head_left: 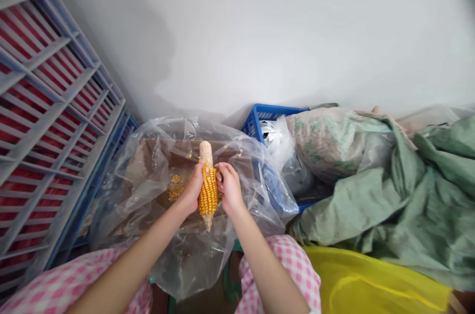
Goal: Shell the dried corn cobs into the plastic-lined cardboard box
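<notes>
**Over Clear Plastic Sheet (181, 264), Corn Cob (208, 193) Between Two Hands**

Largest item noted: the pale wall (297, 32), at the rear. Along the left side stands a slatted crate (48, 101), red showing through its gaps. At right lies a crumpled green sheet (393, 200), with yellow material (371, 279) below it. A blue basket (282, 111) near the wall holds bagged goods. The clear plastic sheet is spread over a brown surface in front of the person's knees.

Both forearms reach forward from the near edge and converge. The left hand (193, 189) is closed about the cob's left side, thumb uppermost. The right hand (230, 188) is curled, fingertips against the right side; a small dark patch shows at its fingers, and whether it grips anything there cannot be told.

The cob is above the plastic, between the hands. Its long axis runs away from the person, leaning slightly left at the far end. The stripped, pale end points toward the wall; the tapered tip points toward the person. Loose kernels (176, 190) lie left of it.
</notes>
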Action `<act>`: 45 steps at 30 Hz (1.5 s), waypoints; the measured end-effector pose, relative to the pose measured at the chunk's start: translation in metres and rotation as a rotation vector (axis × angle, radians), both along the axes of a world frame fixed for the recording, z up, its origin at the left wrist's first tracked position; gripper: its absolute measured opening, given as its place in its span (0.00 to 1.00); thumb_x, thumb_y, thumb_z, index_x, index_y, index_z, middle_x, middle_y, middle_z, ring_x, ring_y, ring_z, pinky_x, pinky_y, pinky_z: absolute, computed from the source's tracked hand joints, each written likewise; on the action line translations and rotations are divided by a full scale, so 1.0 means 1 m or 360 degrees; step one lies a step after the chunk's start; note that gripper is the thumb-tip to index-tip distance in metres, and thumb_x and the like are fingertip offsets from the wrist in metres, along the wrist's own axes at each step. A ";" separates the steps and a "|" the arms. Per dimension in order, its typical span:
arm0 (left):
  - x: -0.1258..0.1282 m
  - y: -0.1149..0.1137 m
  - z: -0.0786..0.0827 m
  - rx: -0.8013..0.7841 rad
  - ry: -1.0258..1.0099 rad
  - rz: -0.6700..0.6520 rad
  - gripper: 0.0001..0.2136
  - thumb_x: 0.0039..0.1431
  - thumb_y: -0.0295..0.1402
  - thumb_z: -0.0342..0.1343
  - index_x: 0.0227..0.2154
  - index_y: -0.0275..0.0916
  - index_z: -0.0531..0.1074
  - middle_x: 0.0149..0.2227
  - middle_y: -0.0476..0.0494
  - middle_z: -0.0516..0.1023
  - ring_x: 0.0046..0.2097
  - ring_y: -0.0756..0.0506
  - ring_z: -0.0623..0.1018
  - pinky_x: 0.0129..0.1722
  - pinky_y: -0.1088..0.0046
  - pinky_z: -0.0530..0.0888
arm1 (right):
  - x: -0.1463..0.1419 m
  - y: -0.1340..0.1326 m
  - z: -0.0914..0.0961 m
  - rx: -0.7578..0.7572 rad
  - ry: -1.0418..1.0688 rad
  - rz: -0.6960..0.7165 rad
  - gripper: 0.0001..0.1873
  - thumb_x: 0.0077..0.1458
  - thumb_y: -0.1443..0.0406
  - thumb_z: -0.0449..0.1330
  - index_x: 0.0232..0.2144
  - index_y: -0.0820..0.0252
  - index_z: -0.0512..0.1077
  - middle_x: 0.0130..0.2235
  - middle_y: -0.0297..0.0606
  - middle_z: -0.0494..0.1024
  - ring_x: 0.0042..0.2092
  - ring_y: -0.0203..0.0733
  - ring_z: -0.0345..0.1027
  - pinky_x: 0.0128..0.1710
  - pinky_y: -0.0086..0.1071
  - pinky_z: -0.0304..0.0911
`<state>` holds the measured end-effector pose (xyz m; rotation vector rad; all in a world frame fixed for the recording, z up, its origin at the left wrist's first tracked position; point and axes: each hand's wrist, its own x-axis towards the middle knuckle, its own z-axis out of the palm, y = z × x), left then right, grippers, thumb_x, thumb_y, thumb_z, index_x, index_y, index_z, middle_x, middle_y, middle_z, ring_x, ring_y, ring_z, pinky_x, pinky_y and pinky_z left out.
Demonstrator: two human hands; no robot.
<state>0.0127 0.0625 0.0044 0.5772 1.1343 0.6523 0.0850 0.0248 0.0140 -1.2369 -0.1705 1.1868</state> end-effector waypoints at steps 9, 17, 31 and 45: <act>0.000 -0.006 -0.005 0.0099 -0.0043 0.0021 0.15 0.43 0.38 0.57 0.33 0.38 0.66 0.26 0.50 0.72 0.27 0.51 0.73 0.28 0.77 0.67 | 0.000 0.000 -0.001 0.0013 0.0018 -0.0030 0.05 0.43 0.64 0.54 0.24 0.61 0.63 0.15 0.22 0.53 0.15 0.24 0.39 0.15 0.24 0.32; 0.001 -0.007 -0.002 0.0150 -0.0022 0.0030 0.17 0.40 0.38 0.60 0.33 0.37 0.65 0.26 0.50 0.72 0.26 0.50 0.73 0.28 0.76 0.67 | -0.004 0.002 -0.004 -0.0002 0.0017 -0.0055 0.06 0.43 0.63 0.54 0.23 0.60 0.62 0.15 0.22 0.53 0.15 0.25 0.39 0.15 0.24 0.32; 0.001 -0.009 -0.004 0.0182 0.0052 -0.0076 0.13 0.45 0.40 0.55 0.31 0.37 0.65 0.24 0.50 0.72 0.26 0.49 0.72 0.27 0.76 0.66 | -0.006 0.000 -0.002 -0.0059 0.0067 -0.0161 0.04 0.43 0.64 0.53 0.23 0.60 0.62 0.15 0.22 0.53 0.16 0.25 0.39 0.16 0.24 0.34; 0.002 -0.009 -0.007 0.0085 0.0105 0.0014 0.10 0.45 0.37 0.53 0.28 0.36 0.67 0.22 0.49 0.73 0.25 0.48 0.73 0.26 0.75 0.67 | -0.003 0.003 -0.005 -0.0043 0.0068 -0.0208 0.06 0.42 0.63 0.54 0.25 0.60 0.63 0.14 0.22 0.53 0.15 0.26 0.38 0.15 0.25 0.33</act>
